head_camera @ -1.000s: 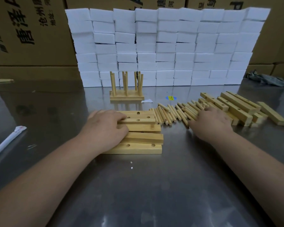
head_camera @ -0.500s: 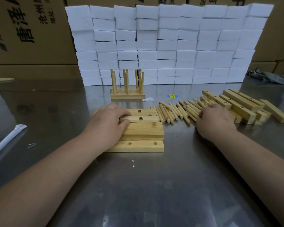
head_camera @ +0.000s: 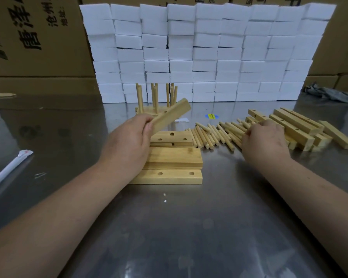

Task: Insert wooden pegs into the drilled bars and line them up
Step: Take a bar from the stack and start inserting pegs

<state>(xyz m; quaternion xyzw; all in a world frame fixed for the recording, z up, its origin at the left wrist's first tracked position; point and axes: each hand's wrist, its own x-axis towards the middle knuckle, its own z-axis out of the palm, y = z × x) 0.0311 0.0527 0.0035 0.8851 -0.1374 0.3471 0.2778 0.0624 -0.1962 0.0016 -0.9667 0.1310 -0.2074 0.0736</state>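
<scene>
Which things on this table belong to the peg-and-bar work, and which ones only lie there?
For the job: raised bar in the left hand; flat bars; loose pegs at the right hand; bar pile; pegged bars.
Lying about: white foam blocks; wrapped white stick; grey rag; blue-yellow sticker; cardboard boxes.

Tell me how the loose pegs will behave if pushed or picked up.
The pegs are round and lie loose on a smooth metal table, so a push would probably roll them. They look like stiff, thin wood, likely light. Lying side by side, one nudge may shift several.
</scene>
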